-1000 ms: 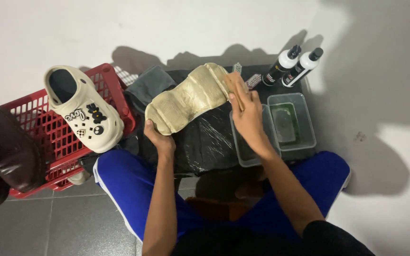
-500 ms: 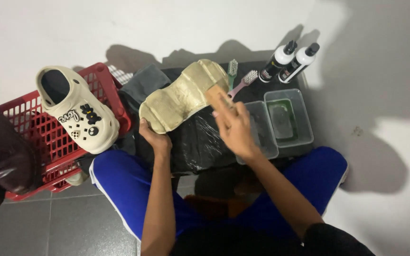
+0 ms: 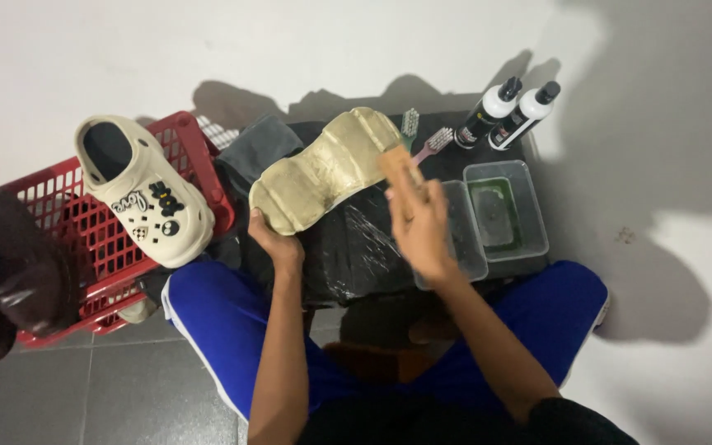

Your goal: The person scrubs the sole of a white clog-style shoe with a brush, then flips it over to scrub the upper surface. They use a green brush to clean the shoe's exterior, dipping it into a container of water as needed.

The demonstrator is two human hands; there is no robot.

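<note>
Head view: right hand (image 3: 419,224), gripping a wooden brush (image 3: 397,165), has slid down the left hand's (image 3: 275,241) sole (image 3: 323,169).

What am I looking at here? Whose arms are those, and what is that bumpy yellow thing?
The picture comes from a camera worn on a person's head, looking down, so the arms are that person's own. The person sits in blue trousers before a low black wrapped surface. The left hand holds up a clog with its bumpy, dirty sole showing. The right hand presses a wooden brush against it. Nearby lie two small brushes, two black and white bottles and two clear tubs. A matching cream clog rests on a red basket.
</note>
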